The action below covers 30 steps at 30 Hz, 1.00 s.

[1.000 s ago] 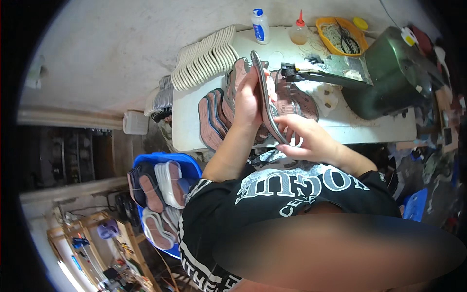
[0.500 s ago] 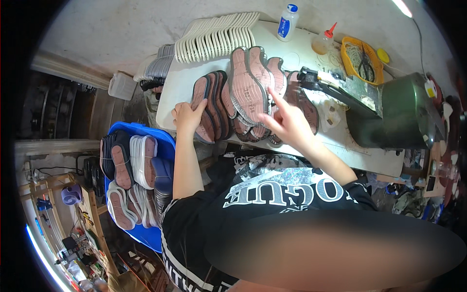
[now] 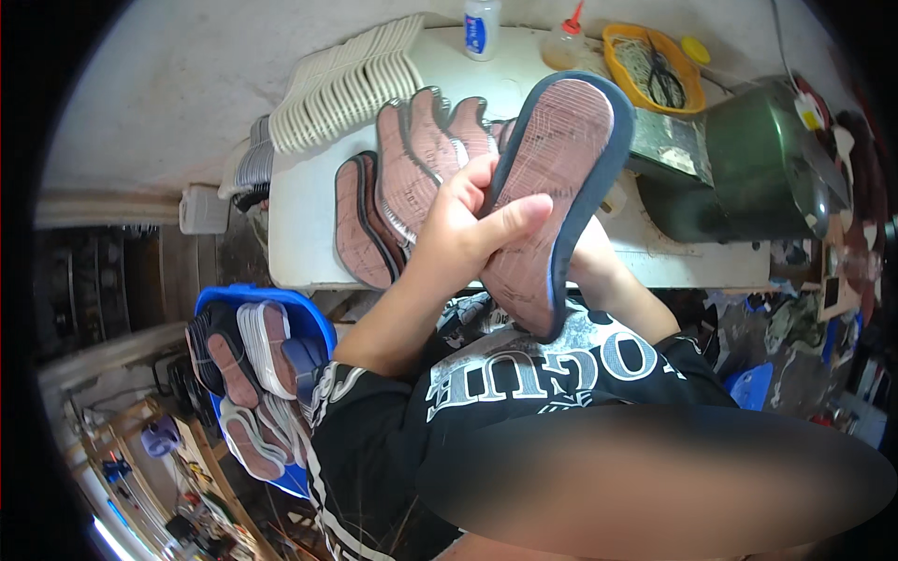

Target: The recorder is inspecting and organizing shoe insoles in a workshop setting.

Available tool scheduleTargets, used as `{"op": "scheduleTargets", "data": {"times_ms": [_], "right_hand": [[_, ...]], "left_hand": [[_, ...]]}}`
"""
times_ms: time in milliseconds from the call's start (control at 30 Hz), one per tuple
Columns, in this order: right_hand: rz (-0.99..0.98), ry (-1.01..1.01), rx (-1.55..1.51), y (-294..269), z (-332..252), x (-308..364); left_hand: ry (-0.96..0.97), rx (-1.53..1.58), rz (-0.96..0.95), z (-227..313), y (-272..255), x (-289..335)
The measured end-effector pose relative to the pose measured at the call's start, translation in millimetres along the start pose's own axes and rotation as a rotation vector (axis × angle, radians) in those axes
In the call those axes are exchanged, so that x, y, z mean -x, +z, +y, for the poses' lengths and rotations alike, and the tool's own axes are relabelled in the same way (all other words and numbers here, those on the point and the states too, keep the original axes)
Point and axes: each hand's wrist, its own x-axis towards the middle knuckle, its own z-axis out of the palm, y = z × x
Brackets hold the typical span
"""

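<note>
Close in front of me, raised above the table's front edge, is a shoe sole with a pinkish-brown stitched face and a dark rim. My left hand grips it by the near edge, its thumb pressed on the pinkish face and its fingers going behind. My right hand is at the other side, mostly hidden behind the sole, so its fingers do not show. Beyond the left hand lie more pinkish soles in overlapping rows. A smaller group of dark-edged soles rests at their left.
The white table also carries a row of cream soles, a white bottle, a red-tipped squeeze bottle and a yellow basket with scissors. A green machine stands right. A blue bin of bundled soles is lower left.
The left hand has left the dark-edged soles and now holds one sole up in front of me. The right hand has drawn back behind it. The view has shifted.
</note>
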Motion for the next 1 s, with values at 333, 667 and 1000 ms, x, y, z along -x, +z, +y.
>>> {"op": "scheduleTargets", "data": {"times_ms": [333, 667, 1000], "right_hand": [[0.053, -0.059, 0.011, -59, 8, 4], [0.04, 0.086, 0.49, -35, -53, 17], [0.0, 0.081, 0.328, -34, -25, 29]], "left_hand": [[-0.113, 0.032, -0.08, -28, 8, -20], [-0.013, -0.402, 0.081, -18, 3, -29], [0.175, -0.452, 0.194, 9, -12, -93]]}}
